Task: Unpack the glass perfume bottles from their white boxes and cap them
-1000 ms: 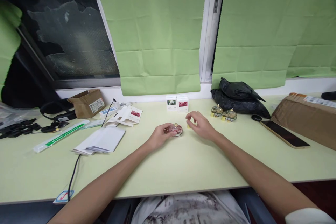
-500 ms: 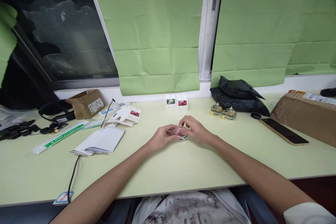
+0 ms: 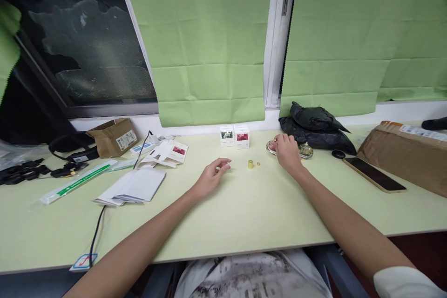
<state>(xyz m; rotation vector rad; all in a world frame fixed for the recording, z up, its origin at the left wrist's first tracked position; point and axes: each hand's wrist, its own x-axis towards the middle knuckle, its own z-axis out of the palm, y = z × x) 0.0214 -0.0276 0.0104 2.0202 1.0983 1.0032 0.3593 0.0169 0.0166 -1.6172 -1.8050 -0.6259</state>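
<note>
My right hand (image 3: pixel 287 152) is out at the back right of the desk, closed around a small round glass bottle (image 3: pixel 270 147) with a gold neck. It holds the bottle just left of another round gold-capped bottle (image 3: pixel 306 151), part hidden behind the hand. My left hand (image 3: pixel 212 175) rests on the pale green desk (image 3: pixel 237 214) with fingers loosely apart, holding nothing. A gold cap (image 3: pixel 250 164) and a tiny gold piece (image 3: pixel 258 164) lie on the desk between the hands.
Two small white boxes (image 3: pixel 234 135) stand by the window sill. A black bag (image 3: pixel 316 126), a phone (image 3: pixel 374 174) and a brown parcel (image 3: pixel 408 154) lie at the right. Papers (image 3: pixel 134 186), flat cartons (image 3: pixel 167 152), a cardboard box (image 3: pixel 113 137) and a cable (image 3: pixel 98 223) are at the left.
Both hands were together on the bottle at the desk's middle. My right hand carried it back right beside the other bottles; my left hand let go. The gold cap and small piece now lie loose.
</note>
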